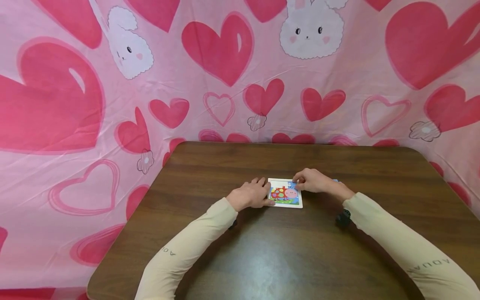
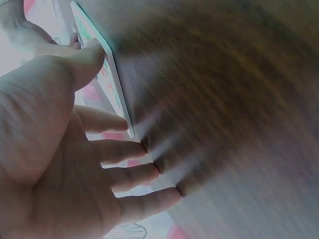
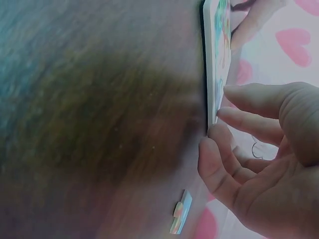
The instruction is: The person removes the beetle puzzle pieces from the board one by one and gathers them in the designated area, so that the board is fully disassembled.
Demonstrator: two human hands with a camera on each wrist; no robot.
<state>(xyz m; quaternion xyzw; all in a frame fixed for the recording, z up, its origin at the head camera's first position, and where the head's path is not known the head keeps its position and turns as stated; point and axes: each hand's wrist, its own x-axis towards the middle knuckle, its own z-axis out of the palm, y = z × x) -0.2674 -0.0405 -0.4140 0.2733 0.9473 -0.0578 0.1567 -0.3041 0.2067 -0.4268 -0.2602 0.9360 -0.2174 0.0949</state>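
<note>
A jigsaw puzzle in a white-edged tray (image 1: 296, 206) lies flat on the table. Its picture shows a red, spotted animal (image 1: 276, 193) with a pink face, and the upper left part of the tray is bare white. My left hand (image 1: 252, 194) lies along the tray's left side, thumb over the lower left corner and straight fingers spread on the tabletop. At the upper right corner is my right hand (image 1: 314, 181); its thumb (image 3: 244, 95) and forefinger touch the puzzle slightly apart, while the other fingers bend beside the edge. No loose piece shows between those fingertips.
A loose blue puzzle piece (image 3: 182, 213) with some orange lies on the wooden table (image 1: 262, 254) beyond the right wrist, mostly hidden by it in the head view. Behind the table's far edge hangs a pink cloth (image 1: 232, 100) with hearts.
</note>
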